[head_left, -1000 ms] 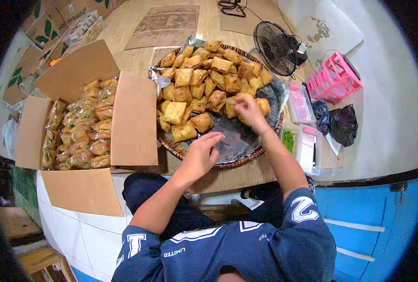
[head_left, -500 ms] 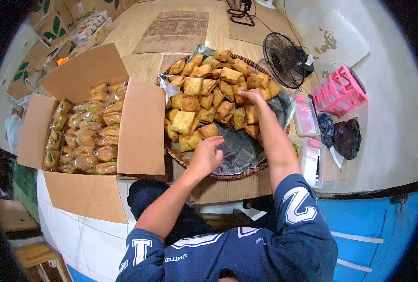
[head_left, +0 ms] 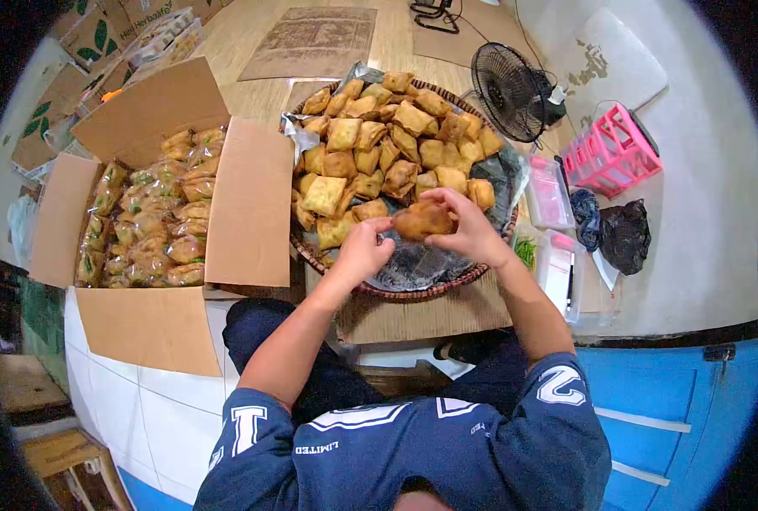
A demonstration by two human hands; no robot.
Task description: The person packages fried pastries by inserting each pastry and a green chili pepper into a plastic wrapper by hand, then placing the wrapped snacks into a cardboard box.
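Observation:
A browned fried pastry (head_left: pixel 422 221) is held by my right hand (head_left: pixel 471 232), its thumb and fingers closed round the right side, above the front of a round woven tray (head_left: pixel 430 295). At the pastry's left end is my left hand (head_left: pixel 369 249), fingertips at or very near it and thumb bent apart; whether it grips the pastry is unclear. Many golden fried pastries (head_left: pixel 341 134) are heaped in the tray behind my hands. Dark sheeting (head_left: pixel 404 271) shows at the tray's front.
An open cardboard box (head_left: pixel 249 204) of plastic-wrapped pastries (head_left: pixel 147 230) stands left. To the right are a black fan (head_left: pixel 509 92), a pink basket (head_left: pixel 613 152), clear plastic boxes (head_left: pixel 559 268), green chillies (head_left: pixel 525 251) and a black plastic bag (head_left: pixel 624 237).
My right hand has come back from the heap toward me with a browned pastry. My left hand has moved slightly and now meets or nearly meets that pastry.

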